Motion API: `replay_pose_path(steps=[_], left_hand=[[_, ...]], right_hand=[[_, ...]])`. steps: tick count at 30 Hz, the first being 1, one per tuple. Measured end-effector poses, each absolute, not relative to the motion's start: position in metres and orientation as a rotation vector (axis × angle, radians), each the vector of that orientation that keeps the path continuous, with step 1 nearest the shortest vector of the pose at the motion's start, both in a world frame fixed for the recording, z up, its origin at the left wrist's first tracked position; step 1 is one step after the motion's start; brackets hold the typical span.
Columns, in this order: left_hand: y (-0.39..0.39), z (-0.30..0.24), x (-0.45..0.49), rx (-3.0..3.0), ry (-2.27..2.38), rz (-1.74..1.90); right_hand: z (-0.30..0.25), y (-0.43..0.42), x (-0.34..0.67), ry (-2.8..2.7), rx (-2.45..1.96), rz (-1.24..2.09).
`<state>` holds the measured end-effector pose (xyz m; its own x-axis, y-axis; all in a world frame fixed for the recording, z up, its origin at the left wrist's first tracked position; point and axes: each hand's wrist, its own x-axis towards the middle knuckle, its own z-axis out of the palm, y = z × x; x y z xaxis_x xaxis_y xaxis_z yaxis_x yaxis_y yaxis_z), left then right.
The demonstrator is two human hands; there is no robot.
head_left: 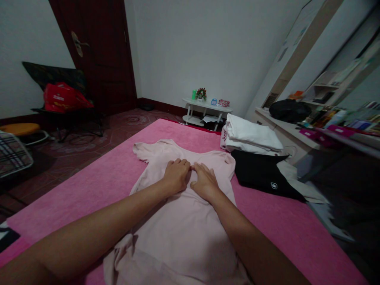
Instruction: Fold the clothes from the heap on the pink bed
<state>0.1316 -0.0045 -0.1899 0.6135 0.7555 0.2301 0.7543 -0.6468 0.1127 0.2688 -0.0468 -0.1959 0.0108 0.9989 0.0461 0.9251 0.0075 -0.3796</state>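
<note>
A pale pink short-sleeved shirt [190,229] lies spread out, neckline away from me, with creases under my hands and a bunched part at its lower left. On its upper chest rests my left hand [177,175], fingers bent down against the cloth and not visibly gripping it. My right hand [205,182] lies just beside it on the same fabric, thumb held apart from the outstretched fingers. The two hands nearly meet at the fingertips. Beneath the shirt is a pink bed cover [118,170].
To the right lie a folded black garment [261,170] and a stack of folded white cloth [252,134]. A cluttered desk [285,128] stands beyond them. A low white table [204,103] is by the far wall. A chair holds a red bag [63,97] at left.
</note>
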Motion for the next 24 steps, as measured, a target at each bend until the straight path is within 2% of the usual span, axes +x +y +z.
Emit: replay_pose_path(steps=[4, 8, 11, 17, 24], left_hand=[[-0.003, -0.197, 0.123, 2.806, 1.206, 0.549], [-0.003, -0.201, 0.113, 2.835, 0.838, 0.726], [-0.004, -0.201, 0.111, 2.902, 0.582, 0.703], [-0.024, -0.198, 0.100, 3.010, 0.395, 0.765], [-0.063, -0.198, 0.032, 2.790, 0.428, 0.641]], right_hand=[[-0.201, -0.051, 0.276, -2.014, -1.933, 0.333], [-0.206, -0.054, 0.284, -2.048, -1.880, 0.292], [-0.208, -0.056, 0.286, -2.020, -1.831, 0.244], [-0.189, -0.091, 0.284, -2.055, -1.528, 0.041], [-0.171, -0.172, 0.314, -2.194, -1.396, 0.368]])
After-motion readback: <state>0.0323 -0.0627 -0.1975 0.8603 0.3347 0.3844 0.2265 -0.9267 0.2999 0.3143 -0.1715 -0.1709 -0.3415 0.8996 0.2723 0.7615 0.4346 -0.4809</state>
